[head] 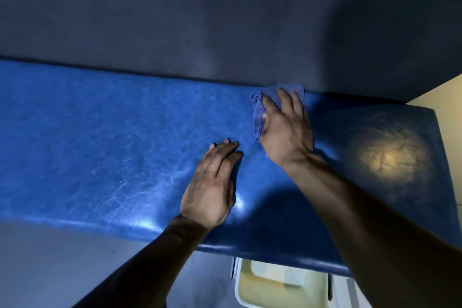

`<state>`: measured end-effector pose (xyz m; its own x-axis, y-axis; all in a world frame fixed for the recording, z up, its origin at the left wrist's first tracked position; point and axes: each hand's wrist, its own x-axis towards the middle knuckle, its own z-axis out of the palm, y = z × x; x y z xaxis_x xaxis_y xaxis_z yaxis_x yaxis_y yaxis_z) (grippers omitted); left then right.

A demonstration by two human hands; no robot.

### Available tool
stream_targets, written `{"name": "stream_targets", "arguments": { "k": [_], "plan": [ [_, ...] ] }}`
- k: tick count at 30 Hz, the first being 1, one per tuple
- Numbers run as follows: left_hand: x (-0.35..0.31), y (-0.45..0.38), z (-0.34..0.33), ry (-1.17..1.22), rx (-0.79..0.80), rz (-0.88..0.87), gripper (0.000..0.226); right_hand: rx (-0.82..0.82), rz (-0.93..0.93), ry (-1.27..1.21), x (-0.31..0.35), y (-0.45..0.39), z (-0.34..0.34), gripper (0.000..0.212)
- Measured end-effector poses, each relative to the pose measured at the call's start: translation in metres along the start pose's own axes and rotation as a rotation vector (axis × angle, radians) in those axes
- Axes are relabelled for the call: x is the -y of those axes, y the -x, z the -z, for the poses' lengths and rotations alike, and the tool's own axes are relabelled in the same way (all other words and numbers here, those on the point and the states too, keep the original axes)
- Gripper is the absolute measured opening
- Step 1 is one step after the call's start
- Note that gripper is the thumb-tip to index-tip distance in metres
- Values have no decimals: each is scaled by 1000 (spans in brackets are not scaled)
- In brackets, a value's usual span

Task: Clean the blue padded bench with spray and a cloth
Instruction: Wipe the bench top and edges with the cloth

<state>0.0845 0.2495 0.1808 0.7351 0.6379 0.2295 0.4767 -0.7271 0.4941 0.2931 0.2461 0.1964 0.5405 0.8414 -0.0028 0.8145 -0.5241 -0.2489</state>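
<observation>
The blue padded bench (100, 147) runs across the view against a dark wall. A blue cloth (258, 117) lies on its far edge, close to the wall. My right hand (287, 127) presses flat on the cloth with straight, spread fingers, and most of the cloth is hidden under the palm. My left hand (212, 182) rests flat on the bare padding nearer the front edge, holding nothing. No spray bottle is in view.
The dark wall (225, 20) stands right behind the bench. A pale yellow bin or tray (280, 285) sits on the floor under the bench's front edge. A cream surface (445, 90) shows past the bench's right end. A lamp glare marks the padding at right.
</observation>
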Motion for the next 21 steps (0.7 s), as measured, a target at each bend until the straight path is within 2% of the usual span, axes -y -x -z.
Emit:
{"name": "stream_targets", "arguments": {
  "k": [6, 8, 15, 21],
  "plan": [
    [-3, 1, 1, -26, -20, 12, 39, 77, 2, 0, -1, -4, 9, 51],
    [-4, 0, -1, -32, -25, 14, 37, 54, 14, -6, -2, 12, 11, 51],
    [-1, 0, -2, -25, -20, 21, 41, -120, -52, -8, 4, 120, 7, 49],
    [-2, 1, 2, 17, 24, 32, 41, -103, -56, -6, 2, 218, 14, 50]
  ]
}}
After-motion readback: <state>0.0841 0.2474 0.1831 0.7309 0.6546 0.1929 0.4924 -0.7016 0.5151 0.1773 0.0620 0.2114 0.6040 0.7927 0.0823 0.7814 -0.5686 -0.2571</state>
